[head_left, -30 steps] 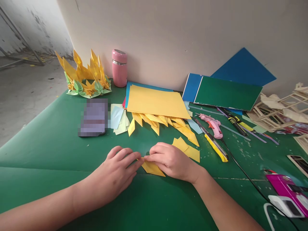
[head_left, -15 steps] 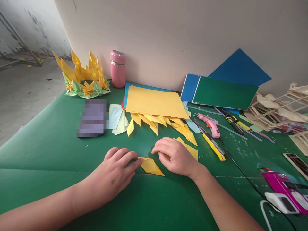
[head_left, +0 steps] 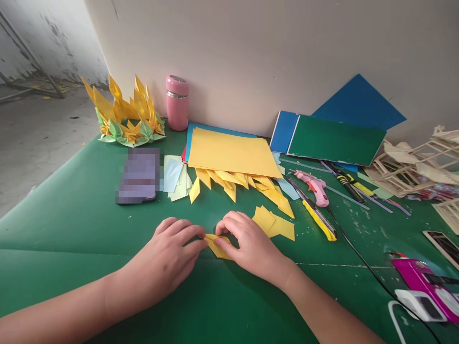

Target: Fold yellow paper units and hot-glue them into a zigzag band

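A small folded yellow paper piece (head_left: 215,244) lies on the green table cover (head_left: 71,229), near the front middle. My left hand (head_left: 168,258) presses its fingertips on the piece's left end. My right hand (head_left: 247,243) covers the right part, fingers curled down and pinching the paper. Most of the piece is hidden under the two hands. Just right of my right hand lie loose yellow paper squares (head_left: 274,223).
A row of folded yellow points (head_left: 244,184) and a stack of yellow and blue sheets (head_left: 229,153) lie behind. Farther off: a paper flower crown (head_left: 124,117), pink flask (head_left: 177,102), glue gun (head_left: 313,185), yellow cutter (head_left: 319,217), its cord, wooden frames (head_left: 416,165).
My right hand lifted off the yellow piece half a second ago, then came back left and down onto it, folding it smaller. The left hand stayed pressed on the left end.
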The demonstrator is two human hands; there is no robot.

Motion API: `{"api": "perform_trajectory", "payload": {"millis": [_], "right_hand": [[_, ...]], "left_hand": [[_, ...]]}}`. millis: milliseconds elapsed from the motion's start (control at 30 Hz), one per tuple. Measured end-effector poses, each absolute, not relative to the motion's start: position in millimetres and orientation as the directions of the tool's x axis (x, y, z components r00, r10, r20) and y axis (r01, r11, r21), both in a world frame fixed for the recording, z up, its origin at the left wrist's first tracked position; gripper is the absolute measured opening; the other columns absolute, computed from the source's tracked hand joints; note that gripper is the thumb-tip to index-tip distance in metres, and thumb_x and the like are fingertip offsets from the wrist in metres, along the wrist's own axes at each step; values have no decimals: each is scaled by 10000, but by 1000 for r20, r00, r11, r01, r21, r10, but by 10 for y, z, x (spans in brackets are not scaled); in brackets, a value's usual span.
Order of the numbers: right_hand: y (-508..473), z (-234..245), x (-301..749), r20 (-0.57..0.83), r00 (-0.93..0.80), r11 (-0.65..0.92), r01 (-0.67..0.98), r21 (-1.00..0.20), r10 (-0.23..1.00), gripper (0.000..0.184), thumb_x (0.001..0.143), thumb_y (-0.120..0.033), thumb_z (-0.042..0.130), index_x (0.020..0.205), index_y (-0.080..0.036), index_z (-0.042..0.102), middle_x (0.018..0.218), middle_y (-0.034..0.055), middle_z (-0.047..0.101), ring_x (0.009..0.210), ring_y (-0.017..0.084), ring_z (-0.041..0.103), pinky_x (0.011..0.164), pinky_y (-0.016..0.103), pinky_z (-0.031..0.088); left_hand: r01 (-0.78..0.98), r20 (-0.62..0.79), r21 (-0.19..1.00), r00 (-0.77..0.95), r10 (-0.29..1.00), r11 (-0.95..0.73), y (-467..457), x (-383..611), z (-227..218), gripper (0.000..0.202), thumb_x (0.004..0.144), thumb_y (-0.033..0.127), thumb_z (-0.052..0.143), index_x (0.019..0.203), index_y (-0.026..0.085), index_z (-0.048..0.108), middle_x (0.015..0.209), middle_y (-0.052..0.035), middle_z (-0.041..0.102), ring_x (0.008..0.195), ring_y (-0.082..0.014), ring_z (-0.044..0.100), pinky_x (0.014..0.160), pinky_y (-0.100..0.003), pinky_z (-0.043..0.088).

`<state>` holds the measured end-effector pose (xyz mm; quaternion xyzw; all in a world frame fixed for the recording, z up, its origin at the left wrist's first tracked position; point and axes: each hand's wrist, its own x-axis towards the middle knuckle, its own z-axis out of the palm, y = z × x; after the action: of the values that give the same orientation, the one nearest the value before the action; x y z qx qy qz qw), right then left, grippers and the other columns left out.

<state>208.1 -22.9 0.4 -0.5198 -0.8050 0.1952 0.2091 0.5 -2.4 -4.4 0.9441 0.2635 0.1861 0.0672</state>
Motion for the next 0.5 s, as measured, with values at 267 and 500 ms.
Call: {"api": "perform_trajectory", "payload": {"millis": [267, 500], "right_hand": [[-239, 22, 2052, 120, -358, 363, 759, -541, 926, 125, 886, -151, 531, 769, -197, 521, 826, 22, 591, 812, 177, 541, 718, 310, 459], [-231, 5, 2058, 128, -319, 335, 766, -549, 939, 189, 926, -113, 436, 797, -197, 546, 844, 33, 609, 807, 179, 553, 722, 313, 457]], "left_hand": [[480, 302, 208, 797, 522, -852, -25, 17, -37, 340, 898, 128, 342, 1090, 241, 599, 962, -34, 639, 860, -193, 545, 785, -359, 376], [496, 281, 117, 815, 507, -861, -55, 8, -107, 358, 868, 81, 357, 1107, 216, 587, 904, -37, 595, 832, -199, 529, 768, -362, 388]]}}
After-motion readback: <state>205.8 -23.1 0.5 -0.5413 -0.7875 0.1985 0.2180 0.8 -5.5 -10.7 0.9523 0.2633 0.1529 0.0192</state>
